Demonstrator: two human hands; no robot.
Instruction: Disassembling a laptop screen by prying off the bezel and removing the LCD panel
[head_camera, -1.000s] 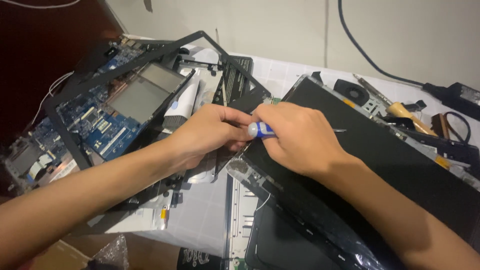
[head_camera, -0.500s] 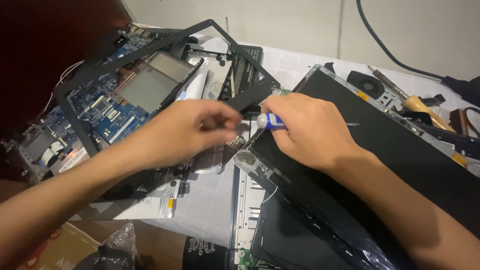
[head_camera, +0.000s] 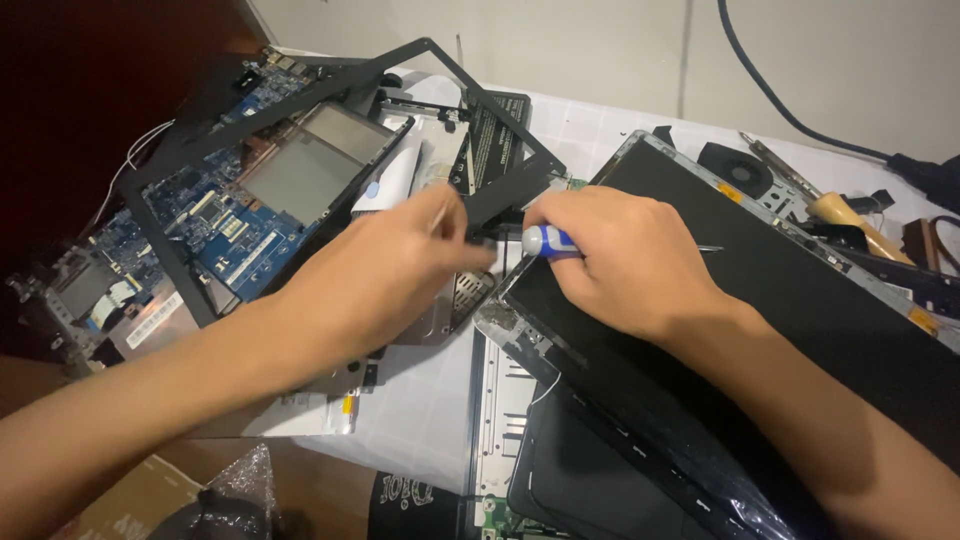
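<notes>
Far left: blue circuit board (head_camera: 215, 225) lies exposed on the table (head_camera: 425, 420), a thin black bezel frame (head_camera: 330, 85) tilted over it, one corner reaching toward centre. A grey metal plate (head_camera: 305, 165) sits within the frame's opening; a white strip with a blue dot (head_camera: 388, 180) lies just right of it. Left hand (head_camera: 385, 270) comes in from lower left, fingers curled and pinched near the frame's lower right corner; what it pinches is hidden by the fingers, so cannot tell whether it grips anything. Under its knuckles, a perforated silver metal piece (head_camera: 450, 305). Centre: right hand (head_camera: 625, 260) closed around a small screwdriver (head_camera: 548, 241), of which only the blue and white handle shows between thumb and fingers; tip hidden. Screwdriver sits at the upper left corner of the black display panel (head_camera: 800, 310), between the two hands, which are nearly touching. Panel runs diagonally toward lower right, resting on a laptop base (head_camera: 500, 400) with a silver metal edge. Right: small black fan (head_camera: 735, 170) beside the panel's top edge, a wooden-handled tool (head_camera: 845, 215) further right, black cable (head_camera: 780, 105) along the wall.
</notes>
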